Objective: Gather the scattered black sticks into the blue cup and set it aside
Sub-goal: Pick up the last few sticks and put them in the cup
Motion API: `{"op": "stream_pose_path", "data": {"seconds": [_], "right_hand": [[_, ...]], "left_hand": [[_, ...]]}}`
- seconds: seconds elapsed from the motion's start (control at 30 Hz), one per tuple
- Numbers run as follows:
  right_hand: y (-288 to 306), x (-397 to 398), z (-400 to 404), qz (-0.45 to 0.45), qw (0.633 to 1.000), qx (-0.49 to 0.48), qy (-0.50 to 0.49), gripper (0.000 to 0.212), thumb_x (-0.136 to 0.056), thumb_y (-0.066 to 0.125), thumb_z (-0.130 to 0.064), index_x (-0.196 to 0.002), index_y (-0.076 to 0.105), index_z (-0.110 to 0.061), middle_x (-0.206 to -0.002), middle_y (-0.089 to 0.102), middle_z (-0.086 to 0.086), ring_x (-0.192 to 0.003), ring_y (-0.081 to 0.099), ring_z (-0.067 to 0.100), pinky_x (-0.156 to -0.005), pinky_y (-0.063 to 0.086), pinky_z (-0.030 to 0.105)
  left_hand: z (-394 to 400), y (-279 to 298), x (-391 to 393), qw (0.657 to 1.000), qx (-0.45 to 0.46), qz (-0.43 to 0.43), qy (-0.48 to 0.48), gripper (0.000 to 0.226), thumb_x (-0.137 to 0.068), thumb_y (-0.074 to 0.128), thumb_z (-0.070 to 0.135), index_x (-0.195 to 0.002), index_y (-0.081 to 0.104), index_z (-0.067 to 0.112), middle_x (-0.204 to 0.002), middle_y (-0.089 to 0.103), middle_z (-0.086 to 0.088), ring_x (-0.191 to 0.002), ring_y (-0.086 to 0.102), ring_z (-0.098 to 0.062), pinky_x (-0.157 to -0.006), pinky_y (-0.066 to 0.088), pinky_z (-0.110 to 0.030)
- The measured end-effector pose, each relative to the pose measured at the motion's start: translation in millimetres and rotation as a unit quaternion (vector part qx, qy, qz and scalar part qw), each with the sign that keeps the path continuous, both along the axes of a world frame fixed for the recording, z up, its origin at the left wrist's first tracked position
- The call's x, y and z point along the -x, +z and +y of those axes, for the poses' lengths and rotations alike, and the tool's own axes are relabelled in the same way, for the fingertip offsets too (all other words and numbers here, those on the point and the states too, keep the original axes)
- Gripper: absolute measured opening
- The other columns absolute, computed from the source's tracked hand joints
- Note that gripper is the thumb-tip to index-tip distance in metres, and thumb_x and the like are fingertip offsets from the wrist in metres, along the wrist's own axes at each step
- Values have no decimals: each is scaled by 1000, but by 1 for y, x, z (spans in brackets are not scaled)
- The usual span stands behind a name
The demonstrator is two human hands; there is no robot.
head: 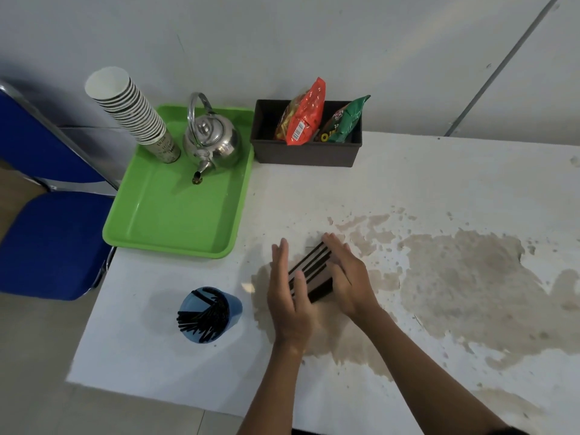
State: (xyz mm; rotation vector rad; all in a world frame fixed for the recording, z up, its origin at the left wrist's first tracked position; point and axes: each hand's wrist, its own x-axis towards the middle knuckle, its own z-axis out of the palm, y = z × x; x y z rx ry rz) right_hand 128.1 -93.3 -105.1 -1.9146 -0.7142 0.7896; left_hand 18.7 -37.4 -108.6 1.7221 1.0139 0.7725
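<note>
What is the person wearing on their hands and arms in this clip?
Nothing shows on either: the left hand and right hand are bare, with no gloves, rings, watch or bands visible. Both forearms are uncovered. A dark edge at the bottom of the frame may be clothing; unclear.

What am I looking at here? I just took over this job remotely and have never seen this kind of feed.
There is no machine: one camera worn on a person's head looks down at their bare hands over a worn white table. The left hand and right hand, both open, press a loose row of black sticks together between them; nothing is lifted. Left of them a blue cup already holds more sticks. Farther back, a green tray carries a steel kettle and stacked paper cups, beside a dark box of snack packets.
</note>
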Motion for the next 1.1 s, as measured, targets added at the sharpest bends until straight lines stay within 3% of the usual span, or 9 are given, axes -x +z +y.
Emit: {"op": "stream_pose_path", "data": {"seconds": [0.2,0.33,0.47,0.6,0.7,0.8,0.87,0.97,1.1], "right_hand": [[-9,4,0,-16,1000,-1,17,57,-91,31,-20,-148,34,-24,-156,30,-7,-145,16,0,-118,4,16],[-7,10,0,-28,999,-4,19,57,-90,28,-19,-147,36,-19,-154,34,-3,-143,18,-5,-118,2,16],[-3,14,-4,-3,1000,-21,1,56,-90,29,-21,-145,40,-18,-153,37,-3,-143,23,-2,-122,8,25],[4,9,-17,7,998,-18,-67,53,-94,35,-15,-147,36,-23,-153,35,-9,-142,25,0,-120,20,28],[4,9,-35,-39,997,34,-57,57,-93,37,-4,-147,36,-23,-154,35,-6,-144,24,7,-120,19,32],[-1,10,-52,-77,994,53,-60,63,-88,36,9,-144,41,-20,-153,38,1,-146,23,14,-122,15,36],[-1,11,-60,-95,991,69,-61,63,-88,36,10,-143,43,-20,-153,36,1,-147,20,16,-122,14,34],[4,13,-69,-108,987,106,-60,60,-90,38,7,-142,44,-22,-153,35,-1,-147,21,19,-116,16,28],[5,12,-75,-132,984,107,-48,52,-91,43,5,-137,51,-17,-150,41,-1,-143,31,16,-119,22,31]], "left_hand": [[-10,-21,23,992,3,-2,124,54,-100,32,27,-147,43,2,-154,43,-9,-149,32,-18,-119,29,-49],[-11,-18,2,992,45,22,118,51,-103,31,25,-151,39,11,-158,39,-4,-149,30,-11,-120,31,-35],[-9,-10,-8,996,58,35,60,50,-104,32,21,-154,33,17,-161,33,0,-149,26,-4,-118,27,-19],[5,3,3,993,-30,111,11,51,-100,50,28,-149,42,16,-150,48,4,-138,41,-5,-108,35,-13],[25,7,10,943,-184,247,-125,71,-85,59,58,-143,50,19,-139,56,5,-125,48,-16,-102,44,-31],[40,14,12,872,-206,366,-252,107,-67,54,86,-151,36,23,-147,46,7,-127,44,-19,-100,46,-38],[47,16,12,839,-205,410,-292,116,-61,52,91,-155,26,27,-150,39,9,-129,40,-19,-100,45,-39],[54,17,10,816,-227,431,-310,106,-64,55,87,-151,32,30,-143,42,10,-123,43,-18,-96,47,-37],[52,20,11,813,-234,430,-315,78,-75,58,77,-138,45,31,-124,56,8,-111,50,-19,-89,47,-36]]}}
